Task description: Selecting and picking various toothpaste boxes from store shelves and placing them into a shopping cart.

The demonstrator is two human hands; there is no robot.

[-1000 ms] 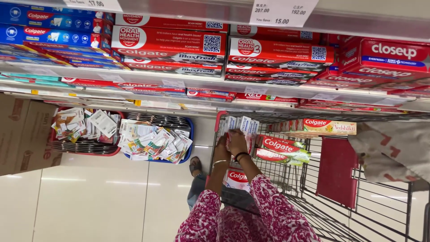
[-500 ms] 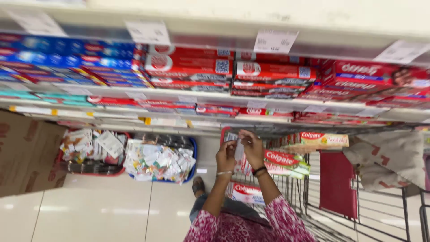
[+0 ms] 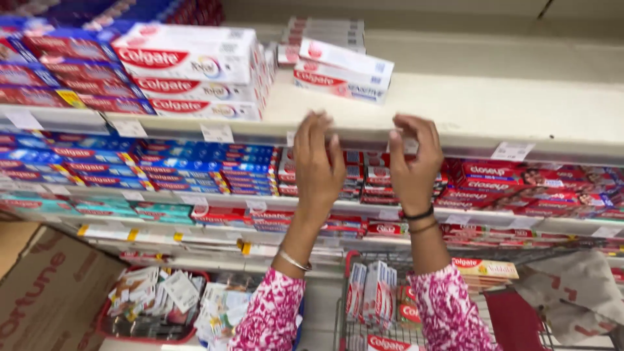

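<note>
Both hands are raised at the shelf edge [image 3: 468, 127]: left hand [image 3: 318, 166] with an empty, loosely curled grip, right hand [image 3: 413, 162] pinching a small white tag [image 3: 408, 145]. Two toothpaste boxes [image 3: 344, 71] lie stacked just above them.

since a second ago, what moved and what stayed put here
Both hands rose from low over the shopping cart to the front edge of the upper shelf: left hand and right hand now sit side by side there, fingers curled. The small pack they held earlier is no longer clearly visible. The view tilted upward. The toothpaste boxes on the shelf, cart and floor baskets stayed put.
</note>
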